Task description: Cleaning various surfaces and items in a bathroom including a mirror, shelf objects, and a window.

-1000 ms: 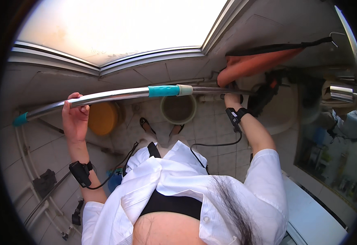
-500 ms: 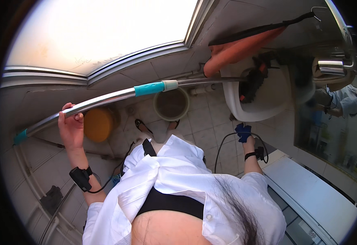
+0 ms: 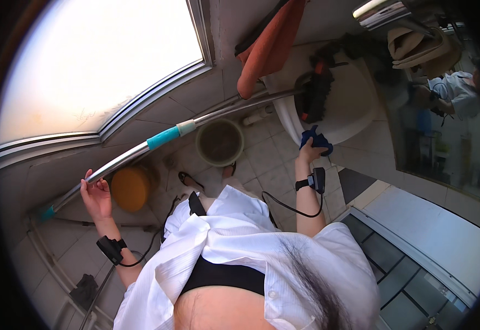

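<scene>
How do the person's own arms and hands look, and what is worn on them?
Both hands, the left hand and the right hand, are bare, without gloves. Each wrist carries a black strap with a small black box: the left wrist device and the right wrist device. A thin black cable runs from each. White shirt sleeves end above the elbows.

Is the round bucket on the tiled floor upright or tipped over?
Upright: the round grey bucket stands on the tiled floor with its circular open mouth facing up. Contents unclear.

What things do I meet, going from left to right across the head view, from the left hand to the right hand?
Left hand → round orange stool → teal band on the metal pole → bucket → right hand with blue cloth.
</scene>
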Available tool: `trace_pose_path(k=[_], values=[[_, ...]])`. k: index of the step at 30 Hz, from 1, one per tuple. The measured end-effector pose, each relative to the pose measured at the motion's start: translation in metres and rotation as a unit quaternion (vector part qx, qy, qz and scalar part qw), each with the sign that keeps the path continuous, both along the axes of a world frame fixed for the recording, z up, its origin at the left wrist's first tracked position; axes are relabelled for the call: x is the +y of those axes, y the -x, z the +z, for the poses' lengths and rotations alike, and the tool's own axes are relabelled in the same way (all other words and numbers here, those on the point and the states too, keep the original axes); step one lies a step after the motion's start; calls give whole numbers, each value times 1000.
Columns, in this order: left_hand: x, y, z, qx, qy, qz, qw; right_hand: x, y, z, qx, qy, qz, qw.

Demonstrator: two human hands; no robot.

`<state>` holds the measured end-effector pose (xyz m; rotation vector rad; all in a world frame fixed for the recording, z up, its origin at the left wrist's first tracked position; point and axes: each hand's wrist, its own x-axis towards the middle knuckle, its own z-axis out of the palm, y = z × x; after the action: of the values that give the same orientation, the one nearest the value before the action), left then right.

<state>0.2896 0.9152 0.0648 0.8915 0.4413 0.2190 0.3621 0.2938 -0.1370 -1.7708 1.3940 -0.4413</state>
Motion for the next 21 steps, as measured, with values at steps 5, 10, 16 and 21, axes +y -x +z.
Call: trace_pose_path(k=[5,10,16,21], values=[[-9,18,-18,72,-5,33,997,-94,-44,11,221,161,38,961],[-15,21,-55,119,70,18,990,-266,-62,15,63,-12,315,947],[-37,23,-45,157,60,18,986,-110,-44,9,261,188,126,938],[-51,16,-55,158,81,-46,983,7,-4,17,177,188,169,951]])
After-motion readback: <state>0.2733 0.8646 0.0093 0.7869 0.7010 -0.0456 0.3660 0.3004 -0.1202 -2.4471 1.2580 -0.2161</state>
